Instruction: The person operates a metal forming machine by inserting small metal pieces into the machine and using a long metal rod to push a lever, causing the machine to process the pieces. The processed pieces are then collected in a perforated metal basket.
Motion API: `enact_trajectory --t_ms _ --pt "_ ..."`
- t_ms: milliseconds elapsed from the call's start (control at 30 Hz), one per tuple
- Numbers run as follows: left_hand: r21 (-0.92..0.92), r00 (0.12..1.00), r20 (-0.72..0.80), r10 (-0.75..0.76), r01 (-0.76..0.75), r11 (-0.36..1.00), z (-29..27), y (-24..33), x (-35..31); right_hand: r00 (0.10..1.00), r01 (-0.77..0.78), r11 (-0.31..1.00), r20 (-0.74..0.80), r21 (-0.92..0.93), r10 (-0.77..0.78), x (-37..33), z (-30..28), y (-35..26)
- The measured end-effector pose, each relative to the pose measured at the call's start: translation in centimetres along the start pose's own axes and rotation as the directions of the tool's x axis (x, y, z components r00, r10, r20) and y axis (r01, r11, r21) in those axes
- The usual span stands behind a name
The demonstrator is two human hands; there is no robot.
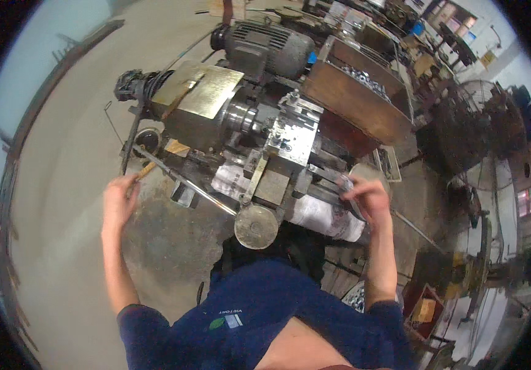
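In front of me stands a small lathe with a bright metal tool block (293, 140) on its slide and a shiny spindle (239, 117). My left hand (119, 200) is out to the left, its thumb and fingers closed at the lower end of a short yellow-brown handle (147, 169). Just above that hand ends a dark lever bar (131, 140). My right hand (370, 196) is at the right end of the machine. Its fingers are curled and slightly blurred, with a small greyish bit at the tips that I cannot make out. A round metal handwheel (256, 227) faces my waist.
A large rusty bin (352, 92) with small metal parts stands behind the machine, beside an electric motor (268, 49). A bare metal plate (197, 86) covers the headstock. White sacks (324, 217) lie beneath the slide. A long metal rod (185, 180) slants towards the handwheel.
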State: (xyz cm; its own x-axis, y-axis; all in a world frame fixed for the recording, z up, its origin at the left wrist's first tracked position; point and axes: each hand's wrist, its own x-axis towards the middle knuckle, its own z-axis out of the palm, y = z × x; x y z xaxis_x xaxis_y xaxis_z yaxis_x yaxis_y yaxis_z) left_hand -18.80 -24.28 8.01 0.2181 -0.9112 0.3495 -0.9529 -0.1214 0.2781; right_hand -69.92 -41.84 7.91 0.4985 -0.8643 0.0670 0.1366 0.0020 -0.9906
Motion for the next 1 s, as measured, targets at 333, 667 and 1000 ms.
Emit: enact_trajectory --t_ms 333,667,1000 --pt "-0.062 0.817 0.159 -0.555 0.569 0.82 -2.1 -6.7 -13.0 0.907 0.411 0.204 0.422 -0.889 0.011 19.3 13.9 1.8" --pt "0.063 0.775 0.121 -0.62 0.617 0.784 0.8 -5.7 -12.1 0.963 0.207 0.443 0.262 -0.872 0.067 21.8 15.0 3.3" --pt "0.468 0.786 0.083 -0.613 0.512 0.72 1.5 -8.6 -9.9 0.981 0.191 0.388 0.18 -0.901 -0.065 21.4 16.4 0.7"
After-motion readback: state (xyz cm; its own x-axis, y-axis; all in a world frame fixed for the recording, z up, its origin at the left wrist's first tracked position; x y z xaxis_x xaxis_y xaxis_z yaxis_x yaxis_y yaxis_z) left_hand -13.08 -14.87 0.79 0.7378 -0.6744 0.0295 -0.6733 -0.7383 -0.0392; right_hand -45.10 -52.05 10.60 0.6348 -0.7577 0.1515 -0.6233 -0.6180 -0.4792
